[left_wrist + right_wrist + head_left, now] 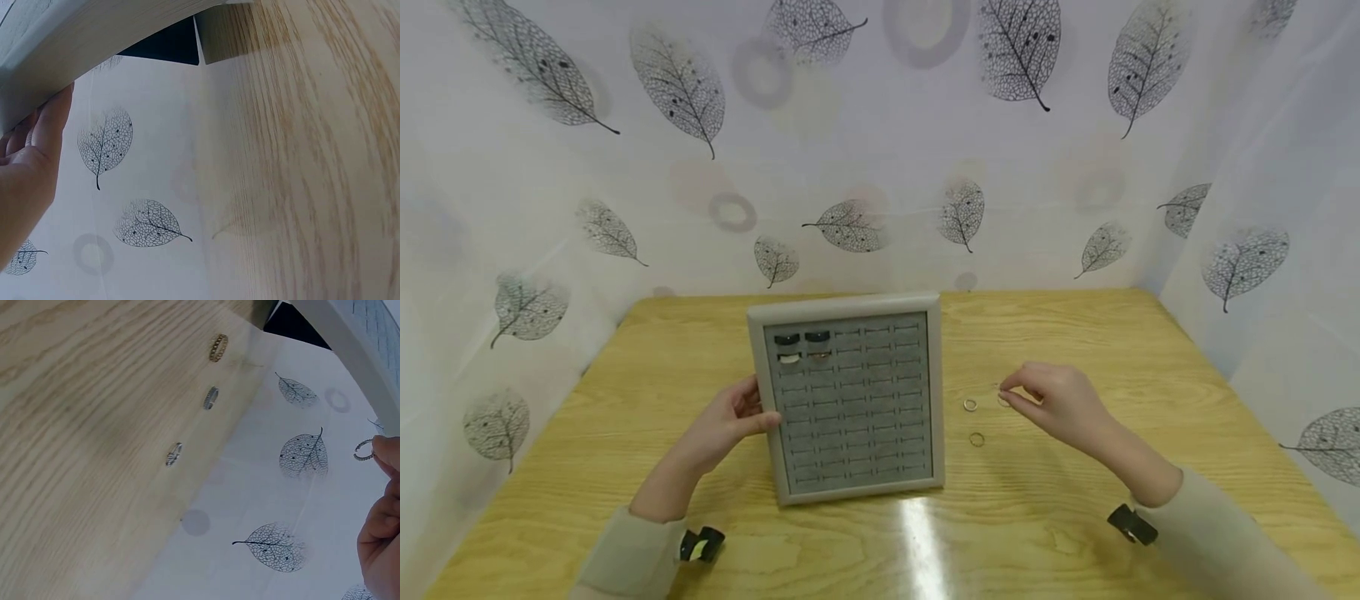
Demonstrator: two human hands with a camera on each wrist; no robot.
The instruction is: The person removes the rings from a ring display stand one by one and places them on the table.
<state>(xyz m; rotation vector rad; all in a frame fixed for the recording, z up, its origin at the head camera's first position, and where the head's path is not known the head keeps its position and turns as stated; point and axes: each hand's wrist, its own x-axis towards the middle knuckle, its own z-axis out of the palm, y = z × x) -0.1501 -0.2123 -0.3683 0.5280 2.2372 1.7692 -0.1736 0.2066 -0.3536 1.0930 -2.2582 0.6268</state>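
My left hand (725, 423) grips the left edge of a ring display frame (934, 400), thumb on the front rim and fingers behind. The frame stands tilted on the table, with grey slotted padding (857, 417). Two dark rings (817, 337) sit in its top left slots, with a whitish ring (789, 358) and another ring (818, 355) just below. To the right of the frame, my right hand (1063, 407) pinches a thin silver ring (360, 456) between thumb and forefinger. In the right wrist view, a gold ring (218, 348) and two silver rings (211, 398) lie on the table.
The wooden table (1045, 533) ends at a white leaf-print cloth (895, 150) that hangs behind and along both sides. A dark support (172, 44) shows behind the frame in the left wrist view. Each sleeve cuff carries a black wrist device (1132, 525).
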